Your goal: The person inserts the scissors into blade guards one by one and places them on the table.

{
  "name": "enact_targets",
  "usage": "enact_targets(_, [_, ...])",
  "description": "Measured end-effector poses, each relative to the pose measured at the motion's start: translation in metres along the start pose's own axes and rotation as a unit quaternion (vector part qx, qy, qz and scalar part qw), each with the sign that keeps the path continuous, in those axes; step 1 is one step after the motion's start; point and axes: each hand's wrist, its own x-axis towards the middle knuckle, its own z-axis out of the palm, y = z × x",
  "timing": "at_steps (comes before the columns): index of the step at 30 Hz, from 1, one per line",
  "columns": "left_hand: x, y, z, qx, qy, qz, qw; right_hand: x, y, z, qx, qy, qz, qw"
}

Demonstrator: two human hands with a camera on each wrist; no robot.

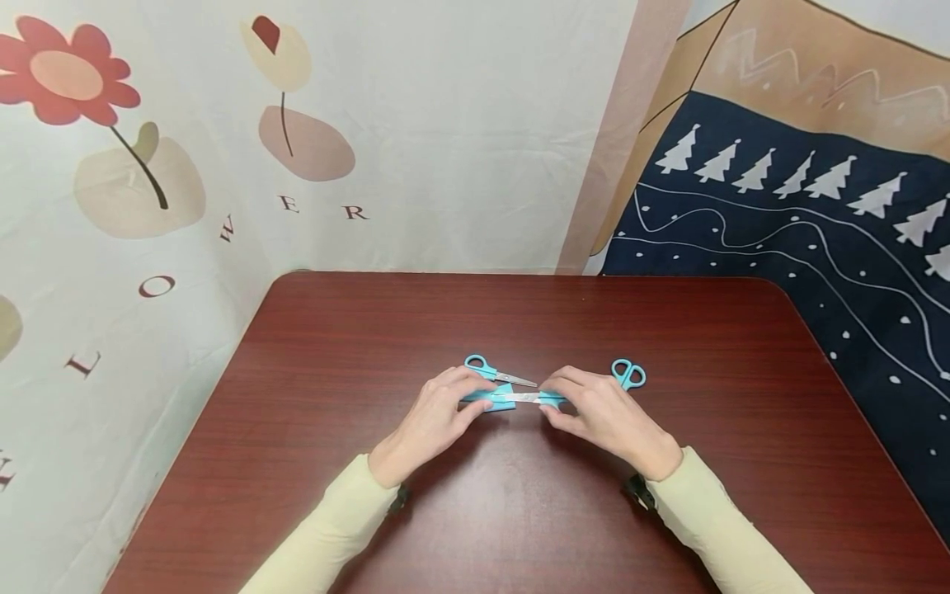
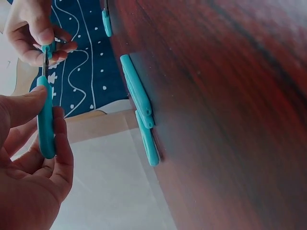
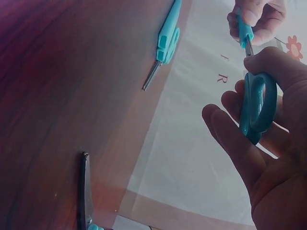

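In the left wrist view my left hand point(image 2: 33, 163) grips a slim turquoise blade cover point(image 2: 46, 124) between thumb and fingers. My right hand point(image 1: 604, 417) holds a pair of scissors by its turquoise handles point(image 3: 261, 105), blades toward the left. Their metal blades point(image 1: 527, 398) show between the two hands, with the tip end inside the cover. Both items are held above the table. Just beyond my left hand lies a second pair of scissors point(image 1: 481, 365), blades pointing right. Other turquoise pieces point(image 2: 135, 86) lie near it, partly hidden by the left hand in the head view.
A third pair of scissors point(image 1: 628, 374) lies beyond my right hand, which hides its blades in the head view; a blade point(image 3: 85, 189) shows in the right wrist view. The reddish-brown table point(image 1: 371, 322) meets a patterned cloth backdrop point(image 1: 460, 148) at its far edge.
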Motion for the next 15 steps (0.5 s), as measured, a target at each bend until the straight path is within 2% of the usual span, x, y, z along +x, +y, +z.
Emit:
enact_targets(7, [0.0011, 0.0021, 0.0014, -0.003, 0.002, 0.004, 1.0, 0.0027, -0.0007, 0.0013, -0.004, 0.015, -0.018, 1.0])
enact_targets(15, [0.0033, 0.0031, 0.0035, -0.005, -0.001, 0.002, 1.0, 0.0049, -0.0028, 0.0012, 0.0, 0.007, -0.014, 1.0])
